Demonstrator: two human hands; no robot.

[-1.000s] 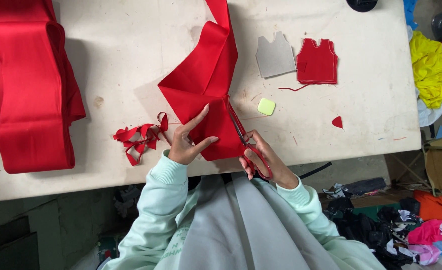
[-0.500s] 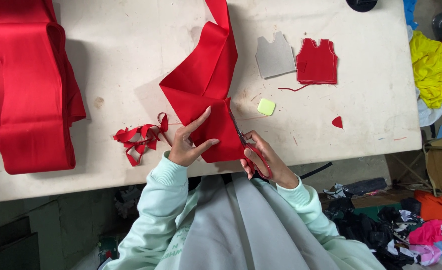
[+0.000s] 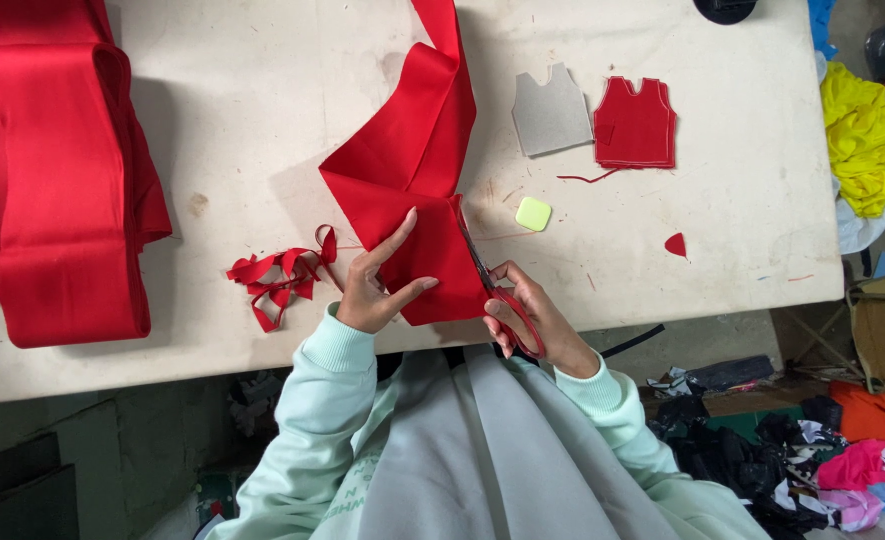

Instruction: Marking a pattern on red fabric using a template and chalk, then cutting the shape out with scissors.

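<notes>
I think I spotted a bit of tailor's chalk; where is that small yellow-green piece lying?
In the head view, the yellow-green piece lies on the table, just right of the red fabric being cut, below the grey vest-shaped pattern and above the right hand.

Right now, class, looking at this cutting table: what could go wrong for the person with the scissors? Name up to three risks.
1. The left hand presses the red fabric with its fingers spread close to the scissors that the right hand works, so a slip might nick a fingertip.
2. The fabric hangs over the table edge, so it may slide and skew the cut.
3. The red scraps beside the left hand could snag under the fabric.
</notes>
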